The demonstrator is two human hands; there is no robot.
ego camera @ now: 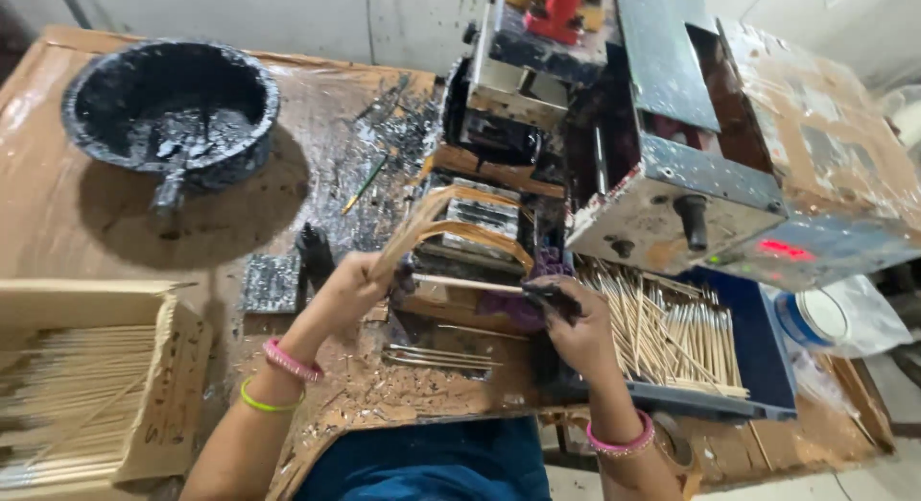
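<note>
Head view, left hand (353, 282) gripping sticks (408, 234), machine (672, 189) behind, black pan (173, 103)

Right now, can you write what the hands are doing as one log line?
left hand: holds fanned thin bamboo sticks | right hand: pinches single pale stick | ahead: paste-stained metal machine

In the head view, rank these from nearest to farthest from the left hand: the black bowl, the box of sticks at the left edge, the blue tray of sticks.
From the left hand:
1. Blue tray, to its right, past the right hand.
2. Box of sticks, lower left at the table edge.
3. Black bowl, upper left corner.
The tray and box are close to call; the bowl is plainly farthest.
</note>
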